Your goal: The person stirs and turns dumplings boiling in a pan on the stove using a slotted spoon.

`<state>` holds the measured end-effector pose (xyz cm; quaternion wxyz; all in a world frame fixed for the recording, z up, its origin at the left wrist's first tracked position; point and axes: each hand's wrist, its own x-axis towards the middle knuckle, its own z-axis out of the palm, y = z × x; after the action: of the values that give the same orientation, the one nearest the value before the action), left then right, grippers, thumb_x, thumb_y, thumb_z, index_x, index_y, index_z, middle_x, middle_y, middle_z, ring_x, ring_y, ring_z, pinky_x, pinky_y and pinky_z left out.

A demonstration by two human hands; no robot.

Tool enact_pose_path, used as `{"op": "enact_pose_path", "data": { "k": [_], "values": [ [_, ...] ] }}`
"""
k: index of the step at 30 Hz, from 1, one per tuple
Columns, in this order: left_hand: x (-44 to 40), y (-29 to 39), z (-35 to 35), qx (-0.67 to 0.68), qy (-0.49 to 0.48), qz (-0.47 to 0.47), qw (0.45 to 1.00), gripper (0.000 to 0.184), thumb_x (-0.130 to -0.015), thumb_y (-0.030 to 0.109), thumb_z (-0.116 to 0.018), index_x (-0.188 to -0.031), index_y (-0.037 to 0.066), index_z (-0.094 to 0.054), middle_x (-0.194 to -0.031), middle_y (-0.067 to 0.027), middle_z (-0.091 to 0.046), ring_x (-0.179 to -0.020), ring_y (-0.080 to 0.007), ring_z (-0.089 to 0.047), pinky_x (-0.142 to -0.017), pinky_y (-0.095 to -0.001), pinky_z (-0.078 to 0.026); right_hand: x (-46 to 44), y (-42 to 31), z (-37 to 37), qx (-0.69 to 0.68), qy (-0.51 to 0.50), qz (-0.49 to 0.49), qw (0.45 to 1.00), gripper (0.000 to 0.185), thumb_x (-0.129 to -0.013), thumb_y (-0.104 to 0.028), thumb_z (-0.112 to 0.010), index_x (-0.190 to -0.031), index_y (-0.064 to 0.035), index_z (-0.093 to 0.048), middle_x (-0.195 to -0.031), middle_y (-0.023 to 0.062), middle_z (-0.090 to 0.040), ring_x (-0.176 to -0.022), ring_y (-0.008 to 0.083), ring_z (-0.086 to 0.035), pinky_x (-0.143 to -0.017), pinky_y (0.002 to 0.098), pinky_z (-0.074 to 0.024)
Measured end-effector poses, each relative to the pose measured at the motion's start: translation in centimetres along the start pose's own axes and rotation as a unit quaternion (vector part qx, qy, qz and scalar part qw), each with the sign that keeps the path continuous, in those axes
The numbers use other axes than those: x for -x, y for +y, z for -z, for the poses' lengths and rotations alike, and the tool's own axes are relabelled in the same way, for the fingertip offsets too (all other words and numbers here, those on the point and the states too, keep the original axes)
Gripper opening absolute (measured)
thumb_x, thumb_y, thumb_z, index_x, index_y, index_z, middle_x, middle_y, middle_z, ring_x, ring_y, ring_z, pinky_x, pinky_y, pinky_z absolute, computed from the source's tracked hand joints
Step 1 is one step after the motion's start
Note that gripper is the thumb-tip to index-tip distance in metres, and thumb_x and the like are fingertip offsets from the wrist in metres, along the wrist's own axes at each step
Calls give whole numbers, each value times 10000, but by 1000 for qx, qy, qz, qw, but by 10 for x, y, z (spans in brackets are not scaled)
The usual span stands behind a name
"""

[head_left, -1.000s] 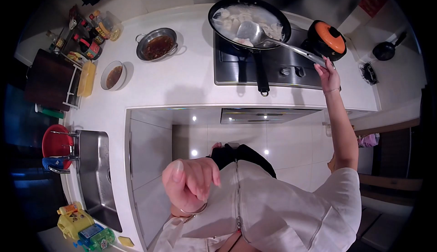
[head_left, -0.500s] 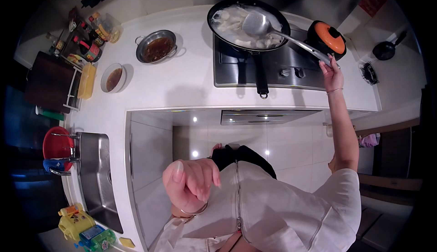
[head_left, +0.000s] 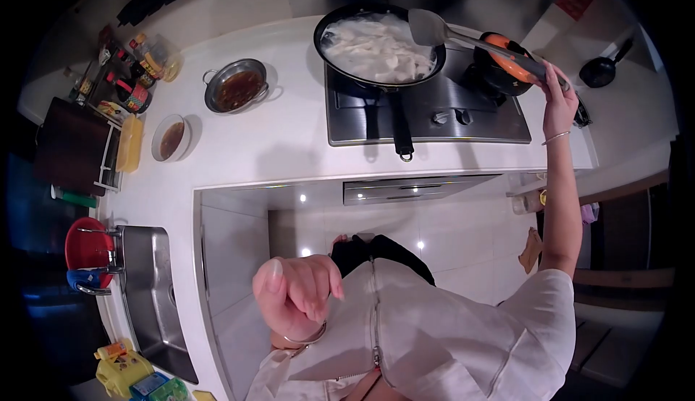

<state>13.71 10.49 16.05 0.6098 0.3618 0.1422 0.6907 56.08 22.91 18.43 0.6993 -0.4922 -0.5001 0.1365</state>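
Observation:
In my right hand (head_left: 561,100) is the handle of a metal wok spatula (head_left: 499,50), the fingers closed round its end. The spatula's broad blade is tilted over the right rim of a black frying pan (head_left: 403,122), above its contents. Pale, soft-looking pieces (head_left: 376,46) lie in whitish liquid in the pan; I cannot make out their kind. My left hand (head_left: 297,296) is held in front of my chest, fingers loosely curled in, and nothing shows in it. A black pot with an orange lid (head_left: 499,61) stands behind the spatula's handle.
The pan sits on a steel gas stove (head_left: 427,122). Left on the counter are a metal bowl of brown sauce (head_left: 239,90) and a white bowl (head_left: 171,138). Sauce bottles (head_left: 134,97) stand in the far left corner. Beside the sink (head_left: 148,278) hangs a red basin (head_left: 88,245).
The spatula has come up out of the liquid and moved right, to the pan's rim. My right hand has moved right and slightly up. My left hand stays curled.

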Motion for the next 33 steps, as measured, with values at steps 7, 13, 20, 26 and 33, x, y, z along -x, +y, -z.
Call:
{"op": "enact_pose_path", "data": {
  "k": [7, 13, 20, 26, 33],
  "values": [
    [-2, -4, -2, 11, -4, 11, 1000, 372, -913, 188, -248, -574, 109, -378, -372, 15, -367, -270, -84, -271, -364, -271, -379, 10, -73, -32, 309, -251, 209, 893, 150, -806, -31, -571, -944, -5, -623, -770, 71, -573, -721, 146, -541, -660, 238, -428],
    [-3, -6, -2, 18, -4, 13, 1000, 387, -913, 191, -233, -563, 109, -376, -370, 15, -364, -271, -90, -263, -367, -274, -383, 14, -106, -48, 319, -368, 250, 837, 159, -754, -16, -618, -911, -35, -635, -710, 60, -537, -652, 174, -493, -590, 269, -394],
    [-1, -6, -2, 17, 0, 13, 1000, 406, -912, 187, -223, -543, 111, -376, -354, 16, -354, -270, -92, -259, -365, -270, -381, 19, -121, -72, 309, -444, 290, 789, 149, -747, -18, -610, -895, -26, -630, -687, 60, -518, -637, 187, -489, -574, 292, -387],
    [3, -1, -1, 6, 15, 0, 1000, 410, -911, 191, -225, -537, 115, -376, -348, 16, -349, -263, -93, -257, -357, -266, -375, 19, -120, -87, 301, -475, 283, 777, 134, -740, -12, -599, -872, -17, -620, -709, 73, -537, -672, 217, -510, -601, 312, -412],
    [6, 5, -3, -13, 16, -8, 1000, 412, -904, 185, -236, -523, 116, -376, -347, 14, -352, -259, -95, -263, -356, -270, -374, 20, -130, -94, 306, -498, 279, 762, 121, -744, -23, -599, -864, -14, -616, -718, 80, -544, -672, 232, -516, -614, 319, -418]
  ]
}}
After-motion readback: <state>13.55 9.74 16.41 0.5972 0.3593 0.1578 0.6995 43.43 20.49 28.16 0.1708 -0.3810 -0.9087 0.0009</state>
